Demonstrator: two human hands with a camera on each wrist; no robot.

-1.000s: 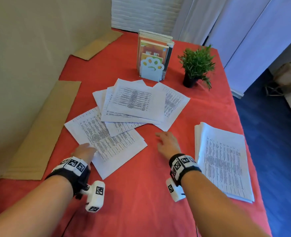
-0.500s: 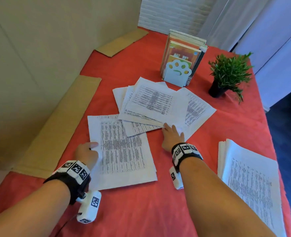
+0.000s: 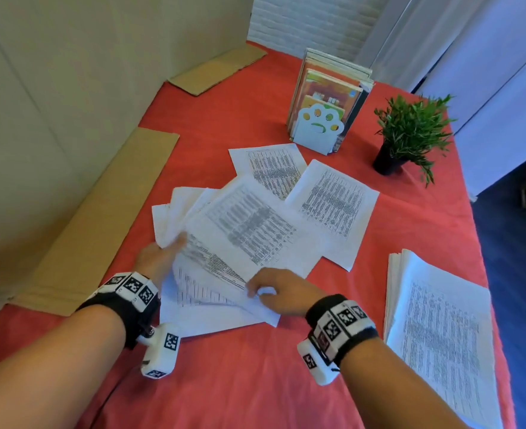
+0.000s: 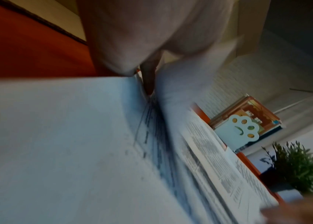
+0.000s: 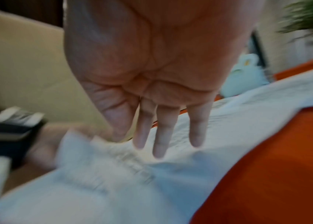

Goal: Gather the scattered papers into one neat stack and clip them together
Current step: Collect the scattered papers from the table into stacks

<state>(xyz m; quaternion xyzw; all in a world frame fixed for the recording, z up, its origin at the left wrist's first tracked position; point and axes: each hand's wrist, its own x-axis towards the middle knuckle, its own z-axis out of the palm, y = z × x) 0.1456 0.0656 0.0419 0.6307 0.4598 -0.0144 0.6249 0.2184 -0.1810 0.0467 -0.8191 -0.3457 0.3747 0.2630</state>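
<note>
The left hand [image 3: 156, 258] grips the loose white printed paper sheets [image 3: 249, 230] at their left edge; the right hand [image 3: 282, 292] rests relaxed, fingers straight, on their near corner.

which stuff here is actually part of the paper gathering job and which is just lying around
Part of the job:
- gathered sheets, under the left hand and right hand
- two loose sheets
- paper stack

Just lying about:
- potted plant
- book holder
- cardboard strips
</note>
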